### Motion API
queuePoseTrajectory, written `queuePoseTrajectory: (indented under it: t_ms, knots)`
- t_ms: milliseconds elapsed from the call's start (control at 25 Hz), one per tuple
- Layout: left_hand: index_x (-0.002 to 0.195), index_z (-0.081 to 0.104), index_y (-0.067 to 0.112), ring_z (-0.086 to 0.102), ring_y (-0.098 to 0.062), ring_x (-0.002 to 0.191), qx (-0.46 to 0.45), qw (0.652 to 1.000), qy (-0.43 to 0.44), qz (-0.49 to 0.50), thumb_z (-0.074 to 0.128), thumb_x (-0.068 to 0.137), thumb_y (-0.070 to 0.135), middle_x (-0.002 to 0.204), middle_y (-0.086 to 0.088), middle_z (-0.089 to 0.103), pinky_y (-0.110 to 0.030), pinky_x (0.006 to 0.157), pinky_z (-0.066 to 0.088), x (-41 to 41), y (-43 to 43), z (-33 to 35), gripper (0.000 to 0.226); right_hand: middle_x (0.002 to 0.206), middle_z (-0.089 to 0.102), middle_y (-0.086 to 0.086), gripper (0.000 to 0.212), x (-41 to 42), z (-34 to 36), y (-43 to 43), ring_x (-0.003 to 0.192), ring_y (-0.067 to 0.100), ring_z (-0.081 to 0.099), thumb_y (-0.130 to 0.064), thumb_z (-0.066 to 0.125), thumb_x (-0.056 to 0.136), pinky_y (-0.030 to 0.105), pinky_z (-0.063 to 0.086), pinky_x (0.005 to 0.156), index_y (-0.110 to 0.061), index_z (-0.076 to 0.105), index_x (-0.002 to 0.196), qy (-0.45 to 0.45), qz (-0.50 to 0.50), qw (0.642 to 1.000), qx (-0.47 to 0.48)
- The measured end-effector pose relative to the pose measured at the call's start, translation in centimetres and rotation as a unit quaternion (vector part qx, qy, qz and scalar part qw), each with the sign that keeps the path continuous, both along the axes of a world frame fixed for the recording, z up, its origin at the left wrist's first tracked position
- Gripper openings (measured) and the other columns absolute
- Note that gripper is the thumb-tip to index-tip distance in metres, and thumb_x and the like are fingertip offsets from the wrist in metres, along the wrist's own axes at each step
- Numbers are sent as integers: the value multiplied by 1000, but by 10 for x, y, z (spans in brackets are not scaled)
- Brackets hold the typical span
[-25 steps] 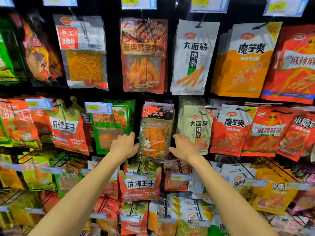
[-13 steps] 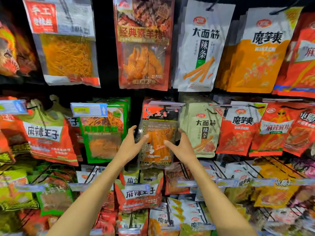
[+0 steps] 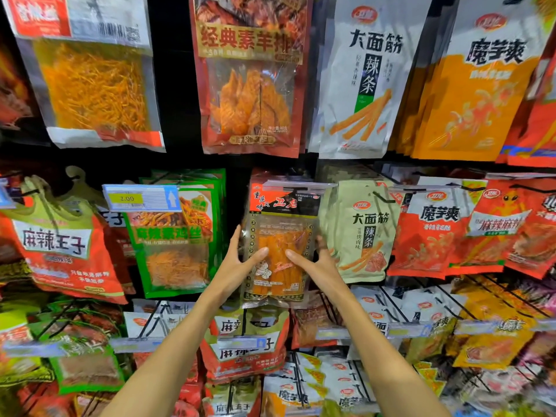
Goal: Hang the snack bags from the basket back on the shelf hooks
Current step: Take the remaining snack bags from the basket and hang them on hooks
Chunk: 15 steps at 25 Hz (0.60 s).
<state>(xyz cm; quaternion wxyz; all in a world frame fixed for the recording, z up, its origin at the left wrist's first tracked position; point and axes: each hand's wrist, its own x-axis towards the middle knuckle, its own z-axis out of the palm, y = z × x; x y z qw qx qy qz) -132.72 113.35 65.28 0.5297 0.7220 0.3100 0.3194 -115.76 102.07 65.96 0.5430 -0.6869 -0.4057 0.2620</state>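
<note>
Both arms were up at the middle row of the shelf. The left hand [image 3: 236,267] held the left edge of the clear-window snack bag [image 3: 281,236], thumb laid across the front and fingers tucked behind. The right hand [image 3: 316,266] gripped the right edge the same way, thumb on the front, fingertips curling round the side. The bag hung upright between them, orange sticks showing through the window, with more bags of its kind right behind it. The green bag [image 3: 177,236] was just beside it on the left, under a blue price tag [image 3: 141,197], and the pale bag [image 3: 361,233] touched it on the right. I could not tell whether its top sat on a hook.
</note>
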Motion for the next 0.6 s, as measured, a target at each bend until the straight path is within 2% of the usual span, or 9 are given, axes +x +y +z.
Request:
queuePoseTrajectory:
  t_ms: [120, 200, 280, 400, 480, 560, 600]
  knots:
    - [155, 8, 42, 13, -14, 150, -43, 999, -2, -23, 63, 55, 88, 163, 13, 10, -39, 116, 21, 5, -1, -6, 123, 150, 42, -14, 110, -3, -6, 7, 134, 10, 45, -75, 75, 64, 44, 40, 113, -43, 19, 153, 48, 25, 999, -2]
    - [155, 9, 39, 14, -13, 150, -56, 998, -30, -13, 59, 66, 81, 163, 12, 11, -35, 114, 21, 10, -6, -14, 110, 148, 41, -16, 95, -7, -10, 7, 132, 7, 45, -64, 73, 75, 39, 39, 114, -41, 21, 152, 80, 27, 996, 26]
    - [155, 9, 39, 17, -13, 148, -71, 996, -57, 3, 55, 77, 70, 161, 13, 14, -34, 111, 23, 14, -12, -21, 95, 146, 38, -18, 93, -11, -14, 7, 134, 5, 40, -57, 71, 81, 36, 36, 115, -40, 15, 153, 93, 18, 994, 49]
    - [152, 15, 49, 34, -13, 142, -86, 993, -76, -2, 61, 79, 70, 156, 16, 28, -42, 114, 31, 20, -14, -30, 89, 137, 38, -25, 86, -9, -22, 10, 132, 0, 37, -53, 69, 84, 29, 32, 114, -41, 18, 151, 98, 10, 992, 72]
    - [151, 18, 51, 42, -8, 135, -80, 994, -76, -7, 63, 77, 73, 152, 18, 37, -42, 111, 37, 23, -14, -32, 89, 134, 44, -29, 86, -5, -24, 12, 129, 0, 43, -56, 72, 79, 33, 36, 114, -43, 25, 149, 102, 12, 992, 77]
    - [150, 18, 51, 44, -10, 135, -84, 994, -74, -4, 64, 73, 77, 153, 15, 38, -46, 111, 39, 25, -11, -34, 94, 134, 49, -28, 91, -3, -26, 14, 128, 1, 49, -61, 75, 74, 40, 43, 111, -44, 27, 149, 106, 19, 991, 78]
    - [150, 18, 51, 44, -11, 136, -85, 993, -76, -3, 64, 71, 78, 154, 13, 37, -48, 111, 40, 26, -10, -33, 96, 133, 50, -29, 90, -2, -27, 14, 125, -2, 50, -60, 75, 74, 39, 44, 110, -45, 28, 148, 107, 22, 990, 84]
